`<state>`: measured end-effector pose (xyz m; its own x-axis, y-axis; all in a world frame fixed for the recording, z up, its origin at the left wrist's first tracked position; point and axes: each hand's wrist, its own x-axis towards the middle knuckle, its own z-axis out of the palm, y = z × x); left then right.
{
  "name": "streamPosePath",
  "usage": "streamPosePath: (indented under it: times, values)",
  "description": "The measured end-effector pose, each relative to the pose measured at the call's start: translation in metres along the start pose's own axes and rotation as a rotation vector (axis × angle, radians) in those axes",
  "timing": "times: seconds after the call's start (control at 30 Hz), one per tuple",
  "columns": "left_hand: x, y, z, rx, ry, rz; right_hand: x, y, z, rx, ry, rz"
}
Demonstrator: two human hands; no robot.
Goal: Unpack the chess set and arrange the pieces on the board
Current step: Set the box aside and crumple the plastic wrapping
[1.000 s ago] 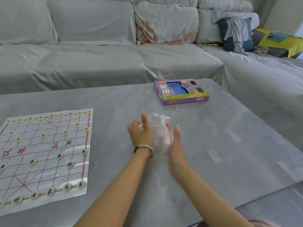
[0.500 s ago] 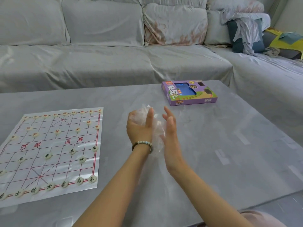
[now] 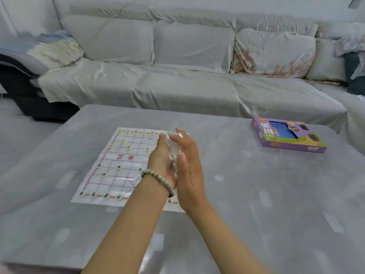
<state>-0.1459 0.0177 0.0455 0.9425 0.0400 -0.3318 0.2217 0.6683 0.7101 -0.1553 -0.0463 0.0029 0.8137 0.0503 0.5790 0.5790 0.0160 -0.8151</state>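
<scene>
Head view: both forearms reach out over the grey tabletop (image 3: pixel 256 194), and the two hands meet palm to palm above the right side of the chess board (image 3: pixel 116 155). The left hand (image 3: pixel 161 159), with a bead bracelet (image 3: pixel 158 177) at the wrist, and the right hand (image 3: pixel 190 169) press a crumpled clear plastic bag (image 3: pixel 174 153) flat between them. The fingers (image 3: pixel 183 139) of both hands are straight and held together, not curled round the bag; a bit of plastic pokes out above the fingertips.

The board is a thin white sheet with red grid lines, lying flat toward the far left part of the tabletop. Small round pale pieces (image 3: pixel 128 148) sit on its line crossings, in a row along its far edge, a row along its near edge, and scattered in between. The arms hide the board's right part, so the pieces there cannot be made out.

A purple chess box (image 3: pixel 286 135) lies flat near the far right corner of the tabletop, well apart from the board and the hands. Beyond the far edge stands a sofa (image 3: pixel 177 76) under a pale cover.
</scene>
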Motion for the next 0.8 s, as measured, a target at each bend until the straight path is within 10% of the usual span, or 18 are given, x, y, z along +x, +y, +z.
streamPosePath:
  times: [0.13,0.3,0.47,0.8]
  values:
    - [-0.029,0.032,-0.036,0.032,-0.004,0.193,0.009,-0.02,0.063,-0.02,0.045,-0.134]
    - [-0.054,0.064,-0.085,0.095,0.074,0.428,0.023,-0.039,0.139,0.23,0.022,0.219]
    - [-0.054,0.107,-0.135,0.129,0.377,0.634,0.009,-0.035,0.207,-0.002,-0.197,0.052]
    - [-0.08,0.136,-0.318,0.344,1.095,0.881,-0.034,-0.02,0.3,0.162,-0.693,0.411]
